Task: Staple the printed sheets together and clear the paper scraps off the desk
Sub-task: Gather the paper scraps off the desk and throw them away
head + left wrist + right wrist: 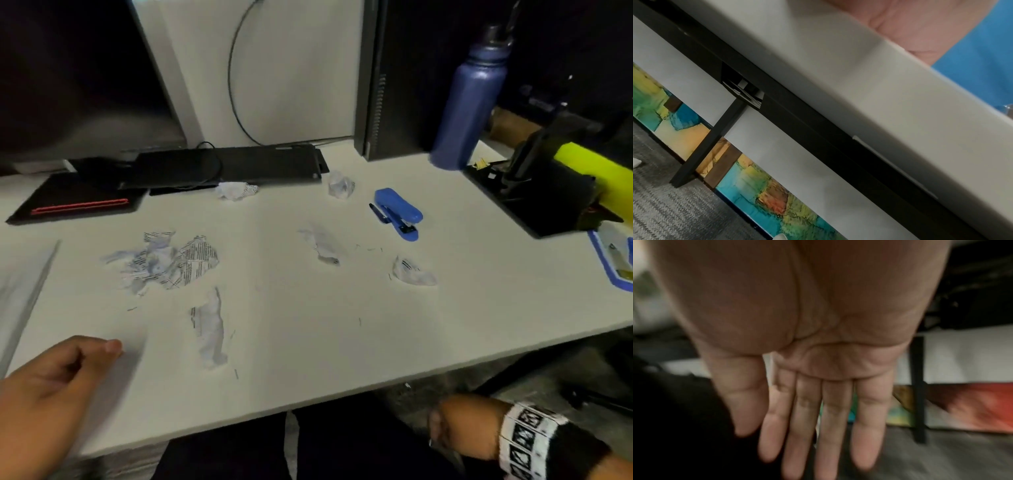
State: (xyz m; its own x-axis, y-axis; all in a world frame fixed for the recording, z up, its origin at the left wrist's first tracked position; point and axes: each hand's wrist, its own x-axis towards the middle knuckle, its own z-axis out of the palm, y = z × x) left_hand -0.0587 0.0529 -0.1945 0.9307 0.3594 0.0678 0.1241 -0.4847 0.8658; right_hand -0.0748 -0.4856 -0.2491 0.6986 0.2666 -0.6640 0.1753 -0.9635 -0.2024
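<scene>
Several crumpled and torn paper scraps lie across the white desk [308, 329]: a printed heap [164, 263], a long strip [209, 329], a piece in the middle [322, 245], one at the right [412, 272], and two balls near the back [236, 190] [339, 185]. A blue stapler [397, 214] lies at the right with a black pen [378, 212] beside it. My left hand [78, 363] rests at the desk's front left with loosely curled fingers, holding nothing. My right hand [455, 431] hangs below the desk edge; its fingers [836, 426] are straight and empty.
A dark monitor [68, 85] and black keyboard [226, 164] stand at the back. A computer tower [394, 78], blue bottle [469, 99] and black desk organiser [541, 195] fill the back right. A pale flat sheet edge [24, 281] shows blurred at far left.
</scene>
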